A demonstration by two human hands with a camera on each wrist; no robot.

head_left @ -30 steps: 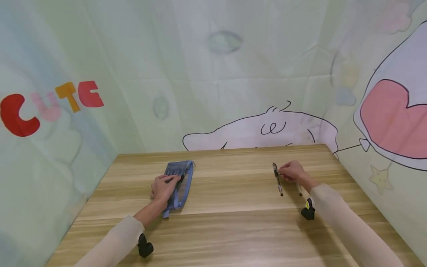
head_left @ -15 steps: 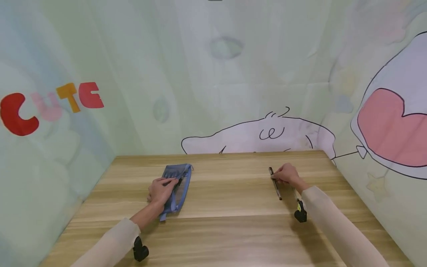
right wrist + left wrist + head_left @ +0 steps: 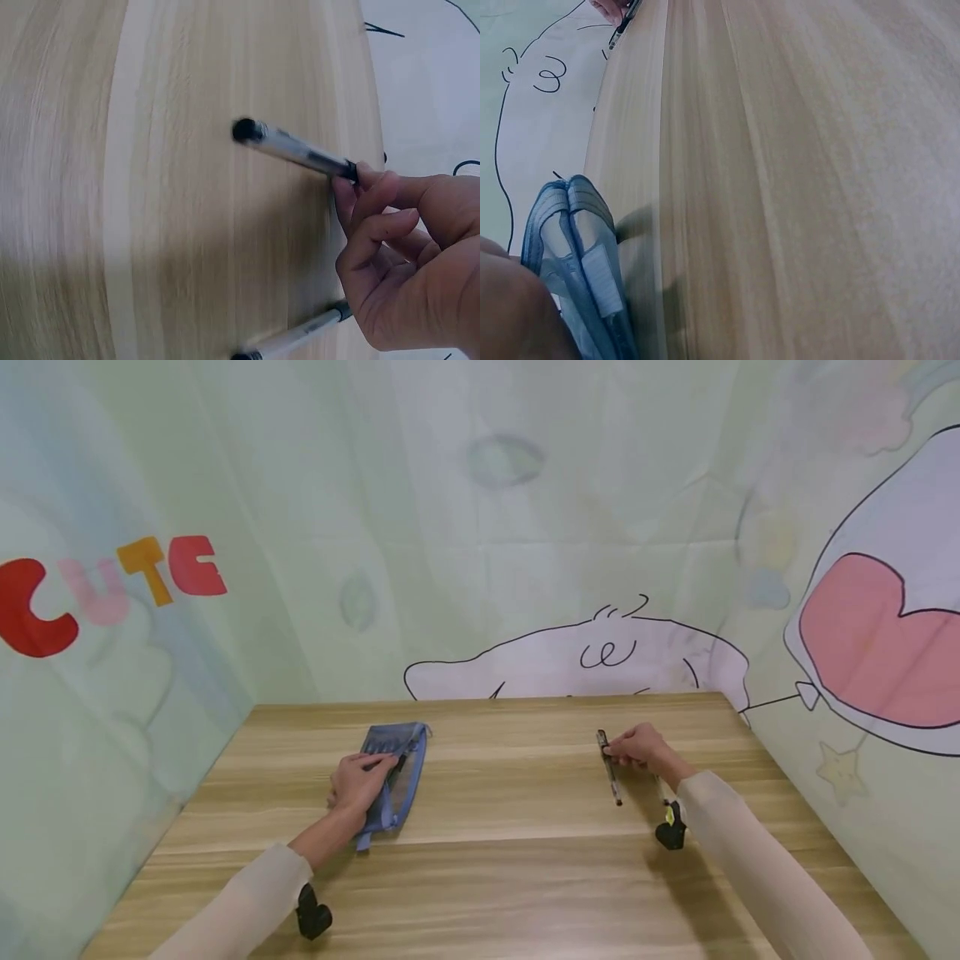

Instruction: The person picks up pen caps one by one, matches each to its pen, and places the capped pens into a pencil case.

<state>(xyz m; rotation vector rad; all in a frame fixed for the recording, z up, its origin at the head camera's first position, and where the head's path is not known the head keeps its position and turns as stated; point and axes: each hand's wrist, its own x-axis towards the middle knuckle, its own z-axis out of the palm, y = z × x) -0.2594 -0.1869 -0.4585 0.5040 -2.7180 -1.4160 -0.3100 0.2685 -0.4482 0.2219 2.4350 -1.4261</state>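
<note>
A blue pencil case (image 3: 408,787) with a see-through mesh side lies on the left of the table. My left hand (image 3: 358,787) holds it by the zip edge, fingertips near a dark strip there. The left wrist view has the case (image 3: 592,262) beside part of the hand (image 3: 517,315). Over on the right, my right hand (image 3: 637,746) pinches a clear-barrelled pen (image 3: 611,777) by its dark section. Seen from the right wrist, this pen (image 3: 292,150) is lifted off the wood, its black end towards the camera. A second similar pen (image 3: 300,335) lies below the hand.
Wood-grain tabletop (image 3: 495,793) stretches between the two hands. A printed cloth backdrop (image 3: 322,527) rises behind the table and along both sides. Black wrist cameras (image 3: 312,913) hang below the sleeves.
My right hand has shifted slightly left with the pinched pen. The left hand keeps its hold on the pencil case. The head view has moved a little.
</note>
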